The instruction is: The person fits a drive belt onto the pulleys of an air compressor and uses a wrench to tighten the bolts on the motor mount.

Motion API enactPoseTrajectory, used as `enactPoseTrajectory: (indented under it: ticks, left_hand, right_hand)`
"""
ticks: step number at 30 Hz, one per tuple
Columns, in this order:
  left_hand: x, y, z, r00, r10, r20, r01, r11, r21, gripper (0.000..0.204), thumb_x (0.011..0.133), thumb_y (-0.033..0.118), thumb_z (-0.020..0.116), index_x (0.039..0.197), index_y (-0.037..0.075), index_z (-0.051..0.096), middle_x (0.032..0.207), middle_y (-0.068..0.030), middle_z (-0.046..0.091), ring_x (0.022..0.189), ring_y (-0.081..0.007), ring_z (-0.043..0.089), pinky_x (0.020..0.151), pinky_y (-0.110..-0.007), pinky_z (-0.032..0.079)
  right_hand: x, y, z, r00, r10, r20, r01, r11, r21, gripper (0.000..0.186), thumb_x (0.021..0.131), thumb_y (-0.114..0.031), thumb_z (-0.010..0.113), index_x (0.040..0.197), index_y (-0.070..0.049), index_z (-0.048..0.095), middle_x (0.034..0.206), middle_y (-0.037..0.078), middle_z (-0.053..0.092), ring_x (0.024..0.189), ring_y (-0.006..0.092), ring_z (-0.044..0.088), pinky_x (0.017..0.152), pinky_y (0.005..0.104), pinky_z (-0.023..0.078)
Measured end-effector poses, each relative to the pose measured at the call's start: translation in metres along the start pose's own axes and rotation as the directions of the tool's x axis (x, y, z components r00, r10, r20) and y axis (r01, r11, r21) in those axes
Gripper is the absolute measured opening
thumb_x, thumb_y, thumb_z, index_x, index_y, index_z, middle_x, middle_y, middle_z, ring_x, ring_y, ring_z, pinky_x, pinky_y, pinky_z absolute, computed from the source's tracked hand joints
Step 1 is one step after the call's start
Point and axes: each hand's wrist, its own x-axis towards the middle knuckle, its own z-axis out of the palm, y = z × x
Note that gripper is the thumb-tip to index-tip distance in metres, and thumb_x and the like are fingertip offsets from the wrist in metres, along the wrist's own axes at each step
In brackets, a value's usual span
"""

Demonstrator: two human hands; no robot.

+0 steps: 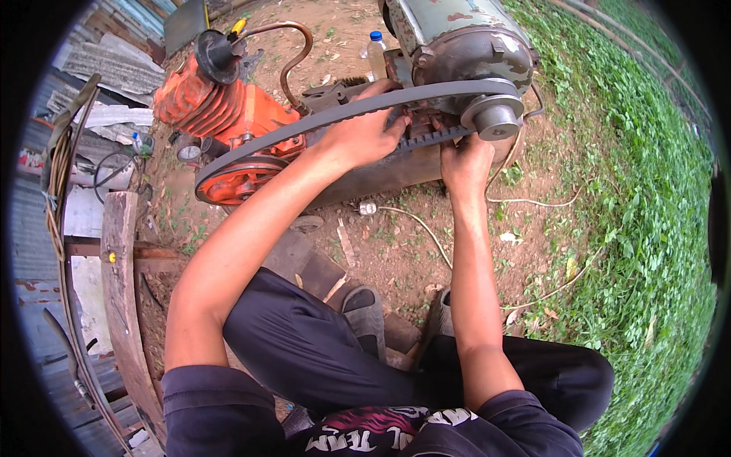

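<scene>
Over dirt, reaching around a belt slanting lengthwise up-right toward motor pulley, with left grip loosely curled, right grip tighter; cannot tell either's hold.

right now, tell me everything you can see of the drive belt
The drive belt is a dark grey, rubber-looking loop, with notches showing along its lower run. It stretches from the orange flywheel pulley at left to the metal motor pulley at right, its upper run bowed upward. That run crosses over the left hand; the right hand is at the lower run, its grip unclear.
</scene>
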Motion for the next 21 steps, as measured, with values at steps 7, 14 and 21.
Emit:
enactPoseTrajectory:
  ticks: [7,14,21]
  left_hand:
    - [0.002,-0.003,0.003,0.998,-0.03,0.059,0.028,0.999,0.031,0.045,0.093,0.024,0.061,0.13,0.002,0.05,0.128,-0.0204,0.05,0.12,-0.0388,0.05,0.1,-0.043,0.043]
    - [-0.004,-0.006,0.007,0.996,0.051,-0.074,-0.049,0.998,0.035,0.039,0.088,0.02,0.064,0.122,0.003,0.055,0.126,-0.0213,0.053,0.112,-0.0414,0.056,0.094,-0.047,0.048]
    - [-0.001,-0.007,0.008,0.993,0.082,-0.085,-0.081,0.997,0.007,0.04,0.086,0.017,0.065,0.121,0.002,0.054,0.125,-0.0209,0.054,0.112,-0.0404,0.057,0.094,-0.046,0.049]
  right_hand:
    - [-0.008,0.018,0.021,0.98,-0.179,-0.091,0.171,0.982,-0.085,0.025,0.08,-0.008,0.074,0.105,-0.004,0.069,0.101,0.014,0.07,0.099,0.0338,0.064,0.088,0.0419,0.047]
    - [-0.025,0.01,0.031,0.963,-0.185,-0.197,0.167,0.981,-0.102,0.024,0.079,-0.011,0.077,0.102,-0.008,0.071,0.102,0.008,0.07,0.101,0.0312,0.061,0.091,0.0416,0.042]
    - [-0.021,0.011,0.03,0.964,-0.136,-0.227,0.128,0.99,-0.05,0.023,0.077,-0.011,0.079,0.099,-0.01,0.074,0.096,0.006,0.071,0.1,0.0285,0.061,0.089,0.0408,0.041]
